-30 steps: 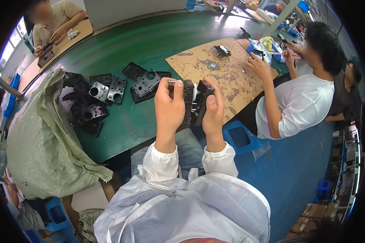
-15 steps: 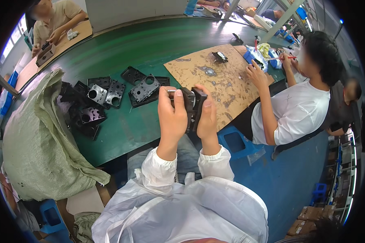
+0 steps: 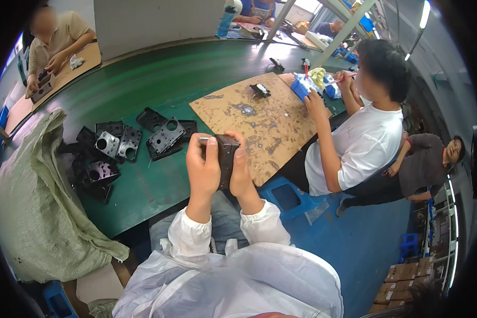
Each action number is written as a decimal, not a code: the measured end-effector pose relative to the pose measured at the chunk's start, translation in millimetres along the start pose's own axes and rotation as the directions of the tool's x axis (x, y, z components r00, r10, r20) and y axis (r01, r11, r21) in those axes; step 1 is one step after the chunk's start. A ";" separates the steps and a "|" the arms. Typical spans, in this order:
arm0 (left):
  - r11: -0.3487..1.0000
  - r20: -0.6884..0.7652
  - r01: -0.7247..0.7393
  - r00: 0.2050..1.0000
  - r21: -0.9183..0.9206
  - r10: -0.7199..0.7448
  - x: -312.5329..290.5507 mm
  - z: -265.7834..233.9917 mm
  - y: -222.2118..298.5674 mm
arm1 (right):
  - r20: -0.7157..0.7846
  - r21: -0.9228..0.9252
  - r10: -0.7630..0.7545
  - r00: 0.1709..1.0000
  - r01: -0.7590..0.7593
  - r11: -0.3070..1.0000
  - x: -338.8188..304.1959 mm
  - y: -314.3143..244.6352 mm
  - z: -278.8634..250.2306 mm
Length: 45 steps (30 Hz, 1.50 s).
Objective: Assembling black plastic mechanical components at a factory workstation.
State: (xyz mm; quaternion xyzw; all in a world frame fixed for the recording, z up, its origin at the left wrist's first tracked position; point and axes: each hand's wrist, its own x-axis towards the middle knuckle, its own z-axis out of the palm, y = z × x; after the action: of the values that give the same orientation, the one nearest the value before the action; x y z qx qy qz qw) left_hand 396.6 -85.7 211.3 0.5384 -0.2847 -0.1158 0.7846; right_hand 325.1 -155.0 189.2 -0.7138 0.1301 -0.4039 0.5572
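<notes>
A black plastic housing (image 3: 227,159) stands upright between my two hands above the table's near edge. My left hand (image 3: 202,172) grips its left side with bent fingers, the thumb pointing up. A short shiny metal rod (image 3: 205,138) shows at the top of that hand; how it is held I cannot make out. From the other side my right hand (image 3: 243,175) is wrapped around the housing. Beyond my left hand lie more black plastic housings (image 3: 167,137), flat plates with round holes. The inner faces of the held housing are hidden.
A green woven sack (image 3: 37,206) bulges at the left beside a heap of black housings (image 3: 98,169). On the green table (image 3: 143,199) lies a stained brown board (image 3: 222,111) with a small black part (image 3: 260,90). A co-worker in white (image 3: 355,138) sits at right; a blue stool (image 3: 289,199) stands nearby.
The gap between the two black halves in my hands has closed, and they look like one block. My view has shifted right. A person at the far right now shows more fully.
</notes>
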 end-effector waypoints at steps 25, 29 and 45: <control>0.430 0.209 -0.169 0.977 0.887 -0.046 293.3 -86.7 -23.7 | 0.229 -0.777 0.101 0.968 0.119 0.618 30.5 -7.6 7.0; 0.328 0.224 -0.161 0.961 0.931 -0.164 316.0 -147.4 -87.2 | 0.474 -0.752 0.118 0.873 0.332 0.569 26.3 8.3 -19.0; 0.244 0.602 -0.553 0.693 0.797 -0.396 241.1 111.3 -108.5 | 0.338 -0.627 0.005 0.941 0.221 0.747 42.0 -8.9 -63.5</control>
State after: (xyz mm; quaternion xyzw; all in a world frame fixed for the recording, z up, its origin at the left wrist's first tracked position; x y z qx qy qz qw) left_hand 542.0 -332.8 218.8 0.7890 -0.6013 -0.0695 0.1057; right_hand 303.8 -222.5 218.7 -0.9253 0.1298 -0.2437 0.2600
